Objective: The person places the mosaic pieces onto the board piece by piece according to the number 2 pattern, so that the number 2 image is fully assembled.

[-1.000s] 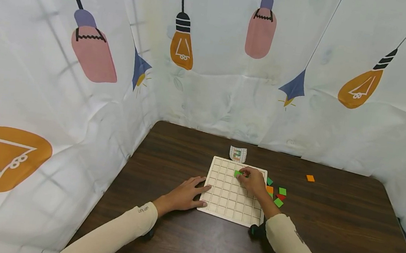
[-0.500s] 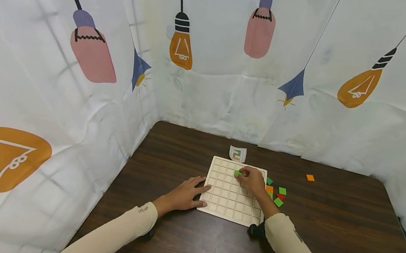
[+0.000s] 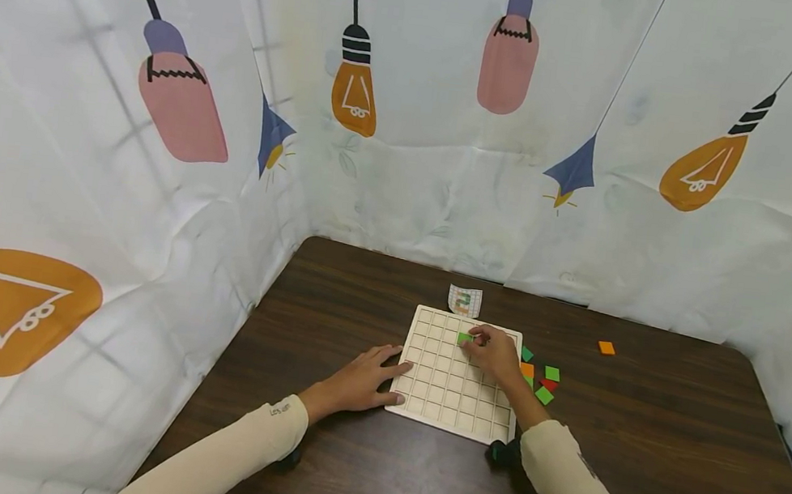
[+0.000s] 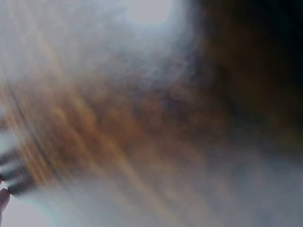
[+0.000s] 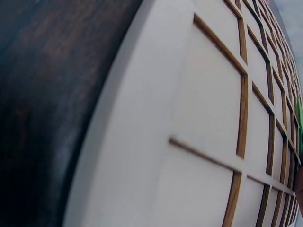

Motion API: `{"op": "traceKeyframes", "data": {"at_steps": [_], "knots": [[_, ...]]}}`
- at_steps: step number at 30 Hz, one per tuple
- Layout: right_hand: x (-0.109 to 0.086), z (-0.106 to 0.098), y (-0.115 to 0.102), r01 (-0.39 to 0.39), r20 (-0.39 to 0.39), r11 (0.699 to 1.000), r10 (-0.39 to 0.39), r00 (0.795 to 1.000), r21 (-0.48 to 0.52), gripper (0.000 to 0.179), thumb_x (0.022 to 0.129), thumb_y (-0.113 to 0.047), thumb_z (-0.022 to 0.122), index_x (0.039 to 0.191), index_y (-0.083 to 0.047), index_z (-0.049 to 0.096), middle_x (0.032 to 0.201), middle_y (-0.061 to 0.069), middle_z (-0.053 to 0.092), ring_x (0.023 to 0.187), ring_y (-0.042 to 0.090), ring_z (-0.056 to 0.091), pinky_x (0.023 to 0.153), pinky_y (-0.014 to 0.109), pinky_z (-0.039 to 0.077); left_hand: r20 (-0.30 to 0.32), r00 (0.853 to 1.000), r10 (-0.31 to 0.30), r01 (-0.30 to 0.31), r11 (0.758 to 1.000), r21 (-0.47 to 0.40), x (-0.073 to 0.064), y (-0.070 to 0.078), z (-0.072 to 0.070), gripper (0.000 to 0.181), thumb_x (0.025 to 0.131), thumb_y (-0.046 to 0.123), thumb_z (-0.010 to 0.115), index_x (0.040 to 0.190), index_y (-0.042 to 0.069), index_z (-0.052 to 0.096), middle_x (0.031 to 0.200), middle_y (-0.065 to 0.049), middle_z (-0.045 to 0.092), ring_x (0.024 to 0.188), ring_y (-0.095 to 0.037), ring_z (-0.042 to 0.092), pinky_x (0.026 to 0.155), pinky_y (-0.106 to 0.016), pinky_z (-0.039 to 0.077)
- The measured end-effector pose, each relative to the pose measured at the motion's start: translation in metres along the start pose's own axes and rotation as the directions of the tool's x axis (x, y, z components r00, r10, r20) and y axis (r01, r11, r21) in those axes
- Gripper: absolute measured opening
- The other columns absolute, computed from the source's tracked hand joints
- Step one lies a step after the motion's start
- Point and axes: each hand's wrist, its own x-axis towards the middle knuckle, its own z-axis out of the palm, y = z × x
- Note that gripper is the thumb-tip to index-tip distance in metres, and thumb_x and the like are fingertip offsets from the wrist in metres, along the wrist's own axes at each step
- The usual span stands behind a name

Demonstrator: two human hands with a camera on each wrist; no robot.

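Observation:
A pale square grid board (image 3: 435, 382) lies on the dark wooden table. My left hand (image 3: 355, 381) rests at its left edge, fingers spread, with some fingertips on the rim. Over the upper part of the board, my right hand (image 3: 495, 356) has thumb and fingers bent together at a small green square tile (image 3: 464, 339). The fingers partly cover this spot. In the right wrist view, a bit of green tile (image 5: 299, 116) shows at the right edge beside a fingertip. The left wrist view is mostly blurred table surface.
Loose tiles lie right of the board, among them a green tile (image 3: 544, 395), a red tile (image 3: 548, 385) and an orange tile (image 3: 527, 369). Another orange tile (image 3: 606, 348) lies farther right. A small printed pattern card (image 3: 464, 301) sits behind the board.

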Motion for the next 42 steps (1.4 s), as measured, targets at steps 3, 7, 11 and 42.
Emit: {"op": "traceKeyframes", "data": {"at_steps": [3,7,11,42], "knots": [[-0.002,-0.001,0.004,0.025,-0.003,1.0,-0.025,1.0,0.011,0.03,0.091,-0.027,0.076,0.112,-0.006,0.072,0.091,0.006,0.068,0.077,0.018,0.058,0.07,0.032,0.046,-0.001,1.0,0.001,-0.001,1.0,0.001,0.0,0.0,0.0,0.068,0.098,0.056,0.056,0.156,0.025,0.039,0.164,-0.013,0.027,0.15,-0.034,0.028,0.114,-0.058,0.032],[-0.005,-0.006,0.007,0.038,0.001,0.999,-0.038,0.999,0.031,0.03,0.092,-0.025,0.076,0.114,-0.006,0.072,0.093,0.008,0.068,0.075,0.017,0.059,0.066,0.031,0.045,0.0,1.0,0.002,-0.002,1.0,0.001,-0.001,0.001,-0.002,0.067,0.099,0.055,0.057,0.156,0.024,0.04,0.164,-0.013,0.028,0.15,-0.034,0.028,0.114,-0.058,0.032],[-0.009,-0.012,0.009,0.041,0.008,0.999,-0.041,0.999,0.035,0.03,0.091,-0.024,0.076,0.114,-0.005,0.072,0.094,0.01,0.067,0.07,0.017,0.055,0.061,0.03,0.043,-0.002,1.0,0.004,-0.004,1.0,0.006,-0.001,0.001,-0.001,0.068,0.099,0.055,0.057,0.156,0.024,0.04,0.164,-0.013,0.028,0.15,-0.034,0.028,0.114,-0.057,0.033],[-0.034,-0.063,0.058,0.058,-0.004,0.997,-0.057,0.998,0.047,0.03,0.094,-0.026,0.073,0.116,-0.005,0.071,0.089,0.008,0.067,0.058,0.012,0.047,0.052,0.027,0.04,0.002,1.0,-0.001,0.001,1.0,0.007,0.001,-0.001,0.001,0.068,0.098,0.056,0.056,0.156,0.025,0.04,0.164,-0.013,0.027,0.15,-0.034,0.029,0.114,-0.057,0.033]]}}
